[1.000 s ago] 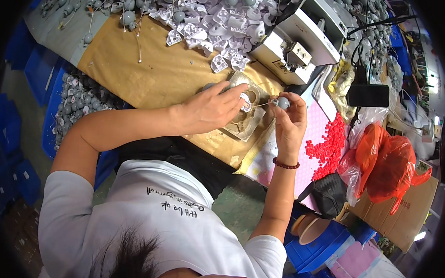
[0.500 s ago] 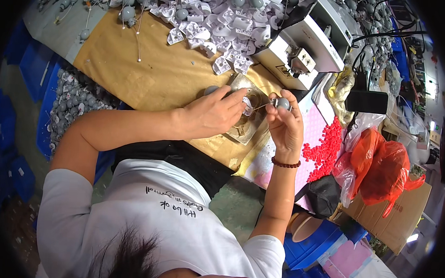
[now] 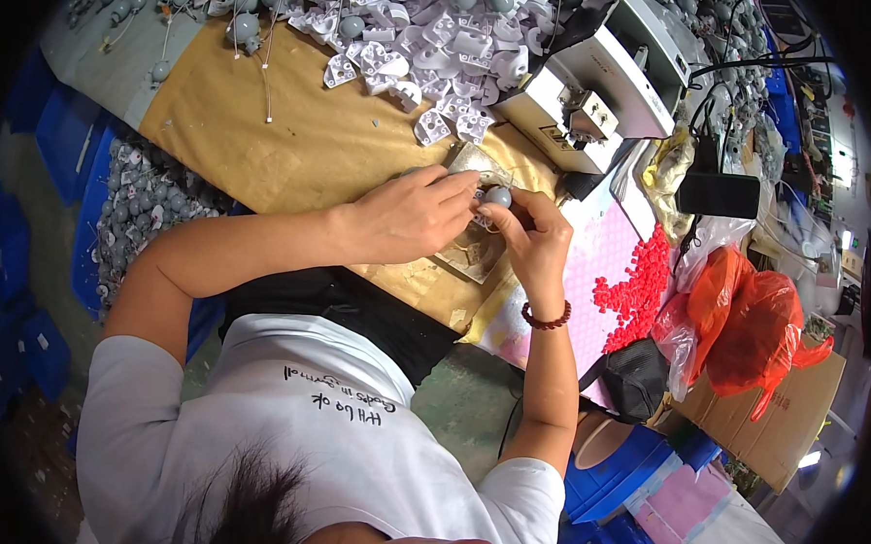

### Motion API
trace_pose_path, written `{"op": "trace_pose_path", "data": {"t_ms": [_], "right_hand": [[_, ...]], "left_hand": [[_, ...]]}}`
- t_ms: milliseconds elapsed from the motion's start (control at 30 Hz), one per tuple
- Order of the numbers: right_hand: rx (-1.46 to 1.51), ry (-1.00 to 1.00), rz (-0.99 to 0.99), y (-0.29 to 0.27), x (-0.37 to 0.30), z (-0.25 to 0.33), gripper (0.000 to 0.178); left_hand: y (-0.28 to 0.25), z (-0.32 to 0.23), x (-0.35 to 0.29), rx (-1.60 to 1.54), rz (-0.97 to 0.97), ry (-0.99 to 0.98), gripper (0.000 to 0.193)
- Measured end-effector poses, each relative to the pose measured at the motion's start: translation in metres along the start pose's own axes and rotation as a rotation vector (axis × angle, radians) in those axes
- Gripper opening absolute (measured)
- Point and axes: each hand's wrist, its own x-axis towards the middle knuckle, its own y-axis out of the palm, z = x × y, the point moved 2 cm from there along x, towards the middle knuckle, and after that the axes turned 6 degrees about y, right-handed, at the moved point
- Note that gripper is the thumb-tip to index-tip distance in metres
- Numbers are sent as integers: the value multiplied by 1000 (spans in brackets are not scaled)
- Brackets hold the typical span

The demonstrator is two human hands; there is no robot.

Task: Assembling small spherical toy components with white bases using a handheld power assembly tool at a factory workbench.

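My left hand (image 3: 411, 216) reaches over a metal plate (image 3: 476, 160) on the bench, its fingers curled and pressed together. At their tips a small white plastic piece (image 3: 481, 218) shows in part; the grip itself is mostly hidden. My right hand (image 3: 539, 240), with a dark red bead bracelet at the wrist, pinches a small grey ball (image 3: 498, 197) between thumb and fingers. It holds the ball right against the white piece and the left fingertips. Whether the two parts are joined cannot be seen.
Loose white plastic shells (image 3: 455, 54) and grey balls pile up along the far side. A white boxy machine (image 3: 559, 112) stands at far right of the plate. Small red parts (image 3: 639, 291) lie on a pink sheet, near a phone (image 3: 717, 197) and a red plastic bag (image 3: 754, 320).
My right hand has moved left and slightly down, bringing the grey ball from apart to the left fingertips. My left hand has shifted only slightly.
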Motion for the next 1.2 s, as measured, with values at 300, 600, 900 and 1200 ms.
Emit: {"op": "trace_pose_path", "data": {"t_ms": [300, 600, 900, 1200], "right_hand": [[172, 235, 96, 1, -5, -12, 33], [-22, 181, 131, -5, 3, 6, 47], [-60, 178, 107, 0, 5, 2, 65], [251, 61, -536, -43, 35, -52, 37]], "left_hand": [[0, -4, 5, -117, -108, -166, 24], [-2, 0, 17, -216, -76, -341, 22], [0, 2, 24, -422, -105, -489, 35], [4, 3, 36, -272, 12, -379, 34]]}}
